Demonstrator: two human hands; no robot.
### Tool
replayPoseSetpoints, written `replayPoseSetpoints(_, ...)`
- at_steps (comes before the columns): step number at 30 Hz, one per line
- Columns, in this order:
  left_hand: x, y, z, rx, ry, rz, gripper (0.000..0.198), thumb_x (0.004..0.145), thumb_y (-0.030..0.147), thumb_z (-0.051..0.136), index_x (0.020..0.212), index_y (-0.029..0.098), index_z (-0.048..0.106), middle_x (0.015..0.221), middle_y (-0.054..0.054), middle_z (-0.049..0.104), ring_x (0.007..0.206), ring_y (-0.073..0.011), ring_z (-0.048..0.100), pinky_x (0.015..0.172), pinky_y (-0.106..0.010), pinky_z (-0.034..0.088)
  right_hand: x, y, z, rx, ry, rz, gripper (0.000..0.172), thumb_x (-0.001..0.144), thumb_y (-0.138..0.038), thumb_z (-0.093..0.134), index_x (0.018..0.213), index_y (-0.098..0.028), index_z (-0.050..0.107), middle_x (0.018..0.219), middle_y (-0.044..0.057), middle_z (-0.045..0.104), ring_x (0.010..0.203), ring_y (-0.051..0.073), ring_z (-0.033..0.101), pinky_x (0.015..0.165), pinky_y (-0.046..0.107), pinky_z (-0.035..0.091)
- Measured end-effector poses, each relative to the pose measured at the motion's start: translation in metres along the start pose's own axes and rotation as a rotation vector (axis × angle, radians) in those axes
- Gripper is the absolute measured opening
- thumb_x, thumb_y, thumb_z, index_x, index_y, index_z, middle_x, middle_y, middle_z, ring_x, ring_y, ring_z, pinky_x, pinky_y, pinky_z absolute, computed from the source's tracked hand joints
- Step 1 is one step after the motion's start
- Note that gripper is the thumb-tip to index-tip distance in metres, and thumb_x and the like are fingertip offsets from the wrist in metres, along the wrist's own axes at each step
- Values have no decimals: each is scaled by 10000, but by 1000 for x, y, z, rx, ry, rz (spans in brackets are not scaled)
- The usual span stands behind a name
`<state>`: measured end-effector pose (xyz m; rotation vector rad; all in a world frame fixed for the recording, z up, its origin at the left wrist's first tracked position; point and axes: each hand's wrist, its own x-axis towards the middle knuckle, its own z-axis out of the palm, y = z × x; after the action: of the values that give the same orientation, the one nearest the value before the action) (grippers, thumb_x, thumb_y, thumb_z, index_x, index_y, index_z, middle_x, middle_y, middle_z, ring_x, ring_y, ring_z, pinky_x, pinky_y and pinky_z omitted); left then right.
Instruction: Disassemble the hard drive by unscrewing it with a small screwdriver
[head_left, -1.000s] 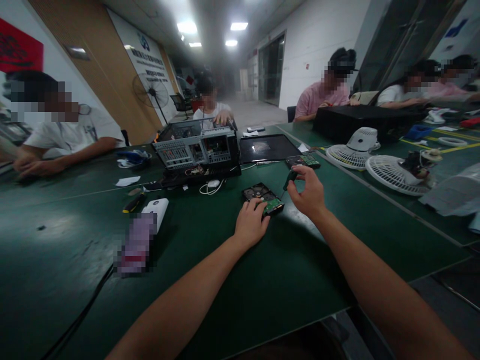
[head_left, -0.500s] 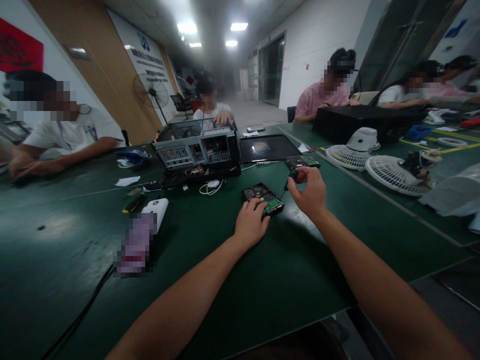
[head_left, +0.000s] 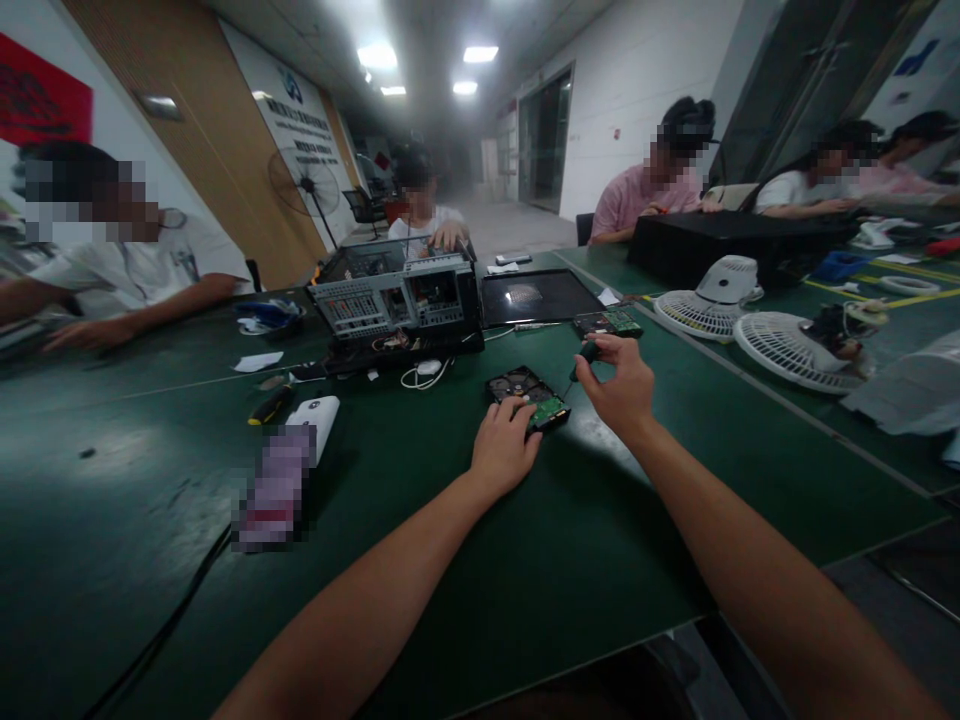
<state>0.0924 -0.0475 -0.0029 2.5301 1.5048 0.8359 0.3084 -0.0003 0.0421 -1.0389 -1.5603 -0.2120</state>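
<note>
On green tabletop [head_left: 420, 450], hard drive [head_left: 517, 382] is steadied by left hand [head_left: 504, 450], fingers slightly apart, while screwdriver [head_left: 585, 358] is finger-clamped by right hand [head_left: 624, 385]; circuit board [head_left: 551, 412] could be gouged if slanted shaft slips.

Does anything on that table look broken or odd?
The nearer white fan at right does: its mechanism is bare, unlike the covered fan beside it. It may simply be disassembled; no breakage is clear.
</note>
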Motion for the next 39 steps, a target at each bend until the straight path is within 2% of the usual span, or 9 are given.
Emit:
replayPoseSetpoints(6,-1,0,-2,2,-3,2,442,936,308,632,1367,215,592,1389,-92,550,1216,-296,524,1077,-449,469,3,3,-5,-109,1,-24,271,884,-323,691,1107,-242,560,1024,77,631,855,241,654,801,461,597)
replayPoseSetpoints(13,-1,1,-3,3,-10,3,450,940,306,624,1377,207,585,1393,-99,545,1221,-297,520,1082,-448,460,2,1,-4,-30,-57,-19,334,871,-232,628,1191,-243,530,1133,103,604,964,252,639,817,442,590)
replayPoseSetpoints(18,-1,0,-1,15,-13,-4,454,937,315,631,1374,201,591,1397,-96,547,1215,-296,518,1088,-445,455,1,0,-4,-58,-64,41,343,854,-282,670,1166,-230,537,1010,62,617,807,211,624,796,434,562)
replayPoseSetpoints(21,-1,0,0,17,-6,-6,456,935,315,634,1376,206,592,1399,-90,549,1211,-294,521,1083,-439,460,3,-3,-6,-75,-48,24,347,843,-322,706,1141,-223,557,977,57,596,796,209,601,773,418,550)
replayPoseSetpoints(29,-1,0,-1,6,-6,-1,449,938,309,631,1373,209,591,1396,-95,551,1216,-295,524,1076,-446,466,5,-8,-7,-93,-28,-61,299,866,-265,679,1139,-228,563,872,23,565,772,205,590,780,414,547)
replayPoseSetpoints(32,0,0,0,2,-7,0,456,933,305,639,1378,216,585,1396,-97,549,1222,-296,523,1075,-450,466,4,-6,-6,-109,5,-44,312,846,-311,729,1097,-228,563,918,41,578,805,213,602,784,427,561)
replayPoseSetpoints(37,-1,0,-1,4,-10,-1,462,932,305,639,1383,218,583,1397,-96,547,1226,-297,520,1075,-451,466,3,2,-3,-20,-2,-84,305,857,-274,709,1113,-233,548,1182,127,631,1088,285,636,838,468,600)
replayPoseSetpoints(39,-1,0,-2,5,-6,-2,456,936,308,634,1379,213,587,1396,-95,548,1222,-295,520,1078,-447,465,2,4,-1,15,-10,-94,319,864,-251,695,1142,-233,539,1247,134,644,1122,289,649,883,493,601)
